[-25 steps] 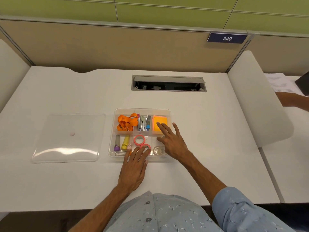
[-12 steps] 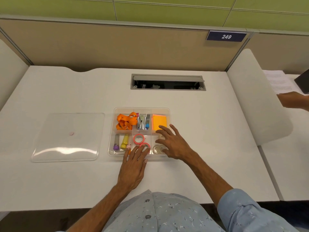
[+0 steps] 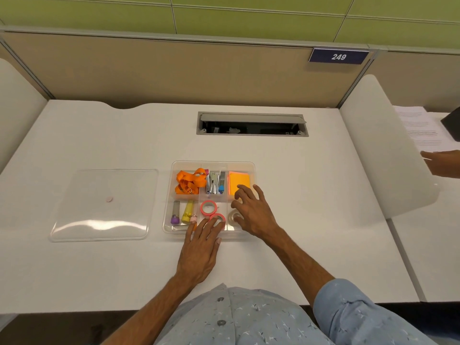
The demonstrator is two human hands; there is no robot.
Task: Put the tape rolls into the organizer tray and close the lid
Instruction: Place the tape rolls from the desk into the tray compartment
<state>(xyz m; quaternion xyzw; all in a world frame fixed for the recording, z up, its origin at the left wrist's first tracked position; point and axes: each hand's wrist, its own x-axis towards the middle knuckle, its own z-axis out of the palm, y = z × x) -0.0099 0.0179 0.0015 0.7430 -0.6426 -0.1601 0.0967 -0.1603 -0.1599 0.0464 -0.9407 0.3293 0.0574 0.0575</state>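
Observation:
A clear organizer tray (image 3: 251, 165) sits mid-desk. Two pink tape rolls lie in its front middle compartment: one (image 3: 208, 207) farther back, one (image 3: 218, 218) nearer, with my left hand's fingertips touching it. A clear tape roll (image 3: 235, 216) lies in the front right compartment, under the fingers of my right hand (image 3: 254, 212), which hovers with fingers spread and holds nothing. My left hand (image 3: 201, 247) lies flat across the tray's front edge. The clear lid (image 3: 104, 205) lies flat on the desk left of the tray.
The tray also holds an orange lanyard (image 3: 187, 181), staplers (image 3: 214, 183), orange sticky notes (image 3: 239, 181) and small markers (image 3: 187, 212). A cable slot (image 3: 252, 125) opens at the desk's back. Another person's hand (image 3: 440, 163) shows at the right, beyond a white divider (image 3: 388, 150).
My right hand has drawn back toward me from the sticky notes to over the clear tape roll. My left hand has hardly moved.

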